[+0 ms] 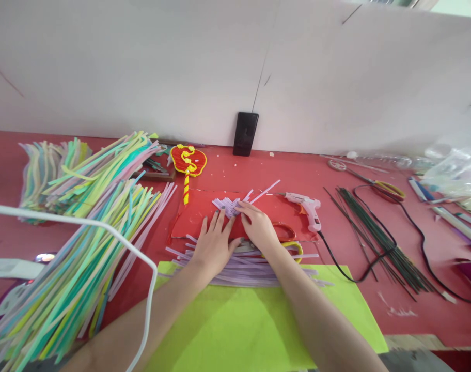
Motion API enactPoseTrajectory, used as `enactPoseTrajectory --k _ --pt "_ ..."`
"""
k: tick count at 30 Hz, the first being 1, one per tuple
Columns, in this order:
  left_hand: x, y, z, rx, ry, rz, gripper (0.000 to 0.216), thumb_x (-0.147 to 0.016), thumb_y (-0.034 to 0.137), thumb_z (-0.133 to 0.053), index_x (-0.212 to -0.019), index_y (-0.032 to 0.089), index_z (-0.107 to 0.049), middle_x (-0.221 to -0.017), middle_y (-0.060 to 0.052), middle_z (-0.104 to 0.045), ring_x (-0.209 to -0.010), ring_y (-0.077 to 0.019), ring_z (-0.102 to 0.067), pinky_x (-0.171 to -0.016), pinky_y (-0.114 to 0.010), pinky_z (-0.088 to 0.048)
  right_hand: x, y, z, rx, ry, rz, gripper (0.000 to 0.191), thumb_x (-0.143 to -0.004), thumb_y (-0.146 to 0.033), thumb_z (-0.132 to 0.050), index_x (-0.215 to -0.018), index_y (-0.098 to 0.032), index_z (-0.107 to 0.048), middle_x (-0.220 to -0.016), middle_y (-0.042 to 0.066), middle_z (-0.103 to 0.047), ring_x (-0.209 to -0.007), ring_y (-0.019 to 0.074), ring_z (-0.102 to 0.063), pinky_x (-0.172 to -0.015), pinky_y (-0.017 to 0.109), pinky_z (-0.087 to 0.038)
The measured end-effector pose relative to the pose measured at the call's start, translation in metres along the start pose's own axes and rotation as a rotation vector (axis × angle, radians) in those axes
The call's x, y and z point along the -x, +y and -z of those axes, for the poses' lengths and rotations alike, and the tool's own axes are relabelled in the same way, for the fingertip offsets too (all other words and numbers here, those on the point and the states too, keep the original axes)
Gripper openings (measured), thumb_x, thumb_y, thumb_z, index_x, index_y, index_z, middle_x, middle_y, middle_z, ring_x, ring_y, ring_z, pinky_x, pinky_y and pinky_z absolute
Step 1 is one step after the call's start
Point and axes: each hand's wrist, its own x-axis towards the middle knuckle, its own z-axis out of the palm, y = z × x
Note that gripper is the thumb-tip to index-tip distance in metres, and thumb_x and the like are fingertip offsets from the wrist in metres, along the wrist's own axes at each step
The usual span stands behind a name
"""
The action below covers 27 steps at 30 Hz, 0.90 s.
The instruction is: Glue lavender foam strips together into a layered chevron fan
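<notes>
A small piece of lilac pipe cleaners laid in a V-shaped weave [228,204] rests on a red sheet [192,219]. My left hand [214,243] lies over its lower left edge, fingers spread and fingertips touching it. At its right side, my right hand [258,226] has thumb and forefinger closed on the lilac strips. One long lilac pipe cleaner [269,189] sticks out up and to the right. Beneath my wrists lie more loose lilac pipe cleaners [243,274]. Scissors [285,231] with red and yellow handles are partly covered by my right hand.
Bundles of coloured pipe cleaners [99,258] fill the left, with a white cable [104,226] crossing them. A red-and-yellow fan [199,164] and a phone [246,134] are behind. Rightward are a corded glue gun [312,211], dark green stems [382,243] and other scissors [388,190].
</notes>
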Motion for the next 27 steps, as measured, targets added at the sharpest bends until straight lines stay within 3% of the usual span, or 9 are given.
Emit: enactPoseTrajectory --k 27 --pt "-0.0013 0.001 0.0025 0.001 -0.015 -0.003 0.053 -0.09 0.042 -0.039 -0.136 0.015 -0.039 -0.146 -0.018 -0.031 -0.135 -0.0317 -0.028 -0.108 -0.052 -0.025 0.0006 -0.0008 0.0013 -0.008 -0.008 -0.004 0.037 -0.08 -0.007 -0.042 -0.103 -0.022 -0.068 -0.122 0.004 -0.061 -0.113 0.0173 -0.056 -0.101 0.034 -0.042"
